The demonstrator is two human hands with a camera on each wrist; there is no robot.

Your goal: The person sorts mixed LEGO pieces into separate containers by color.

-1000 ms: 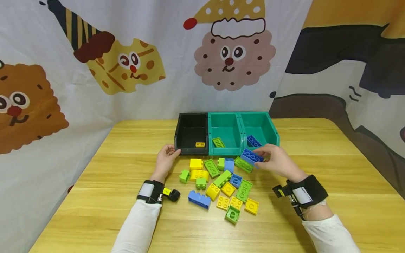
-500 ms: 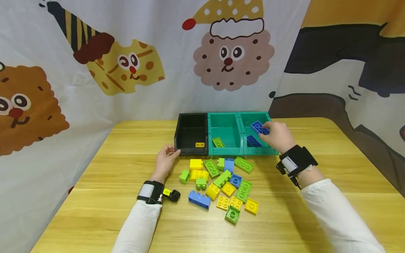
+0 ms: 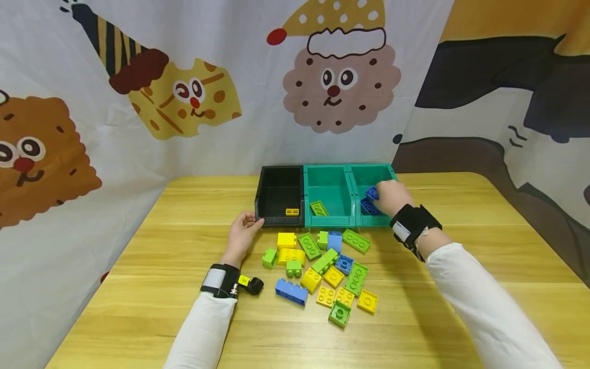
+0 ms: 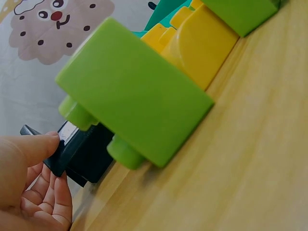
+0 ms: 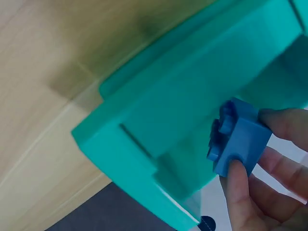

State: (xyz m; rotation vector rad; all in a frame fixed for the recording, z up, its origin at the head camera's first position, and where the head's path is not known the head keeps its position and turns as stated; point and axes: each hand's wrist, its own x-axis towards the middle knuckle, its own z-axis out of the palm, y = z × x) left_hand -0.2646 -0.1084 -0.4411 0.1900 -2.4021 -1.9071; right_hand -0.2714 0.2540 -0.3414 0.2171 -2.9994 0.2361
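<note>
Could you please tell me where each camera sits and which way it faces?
Head: worn on the head, facing forward and down at loose bricks; the left hand, right hand and white sleeves show.
Left wrist: on that wrist, facing past a close green brick toward the black bin; part of the left hand shows.
Right wrist: on that wrist, facing across a teal bin; part of the right hand shows, holding a blue brick.
Head and left wrist share the left hand and black bin.

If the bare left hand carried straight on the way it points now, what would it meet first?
Most likely the black, open-topped plastic bin, at once: the left hand grips its near left corner. The exact depth of that contact is hard to judge.
</note>
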